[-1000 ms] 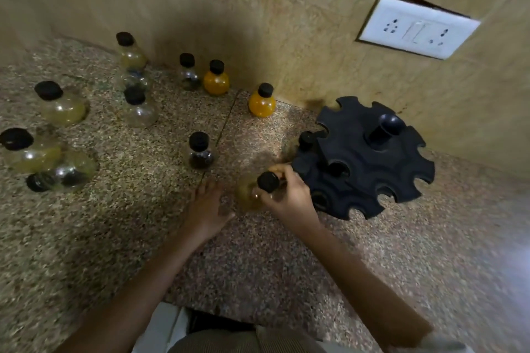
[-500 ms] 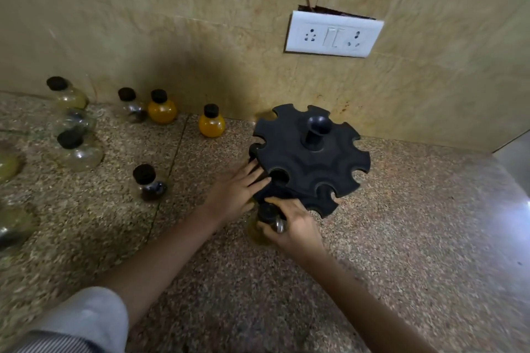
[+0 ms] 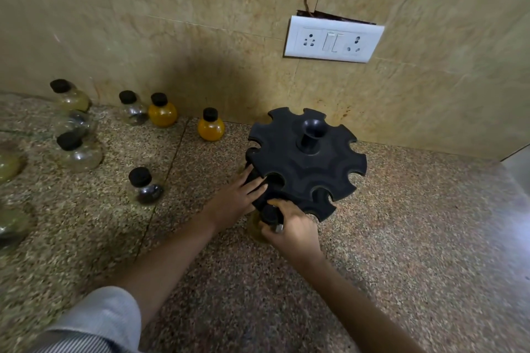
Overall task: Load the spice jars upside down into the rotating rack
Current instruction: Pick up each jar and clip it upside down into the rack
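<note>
A black rotating rack (image 3: 308, 163) with notched slots around its rim stands on the speckled counter near the wall. My right hand (image 3: 295, 228) grips a yellowish spice jar (image 3: 256, 228) by its black cap, right at the rack's near edge. My left hand (image 3: 236, 199) rests with fingers spread on the rack's left rim. Loose jars stand to the left: two orange ones (image 3: 210, 126) (image 3: 162, 112), a dark-filled one (image 3: 144, 186), and several clear or pale ones (image 3: 77, 150).
A white switch and socket plate (image 3: 332, 39) is on the tiled wall above the rack, with wires going up. The wall runs close behind the rack. More pale jars (image 3: 11, 223) sit at the far left edge.
My left hand has come off the counter onto the rack's rim. My right hand has carried the jar to the rack's near edge. The view has swung right.
</note>
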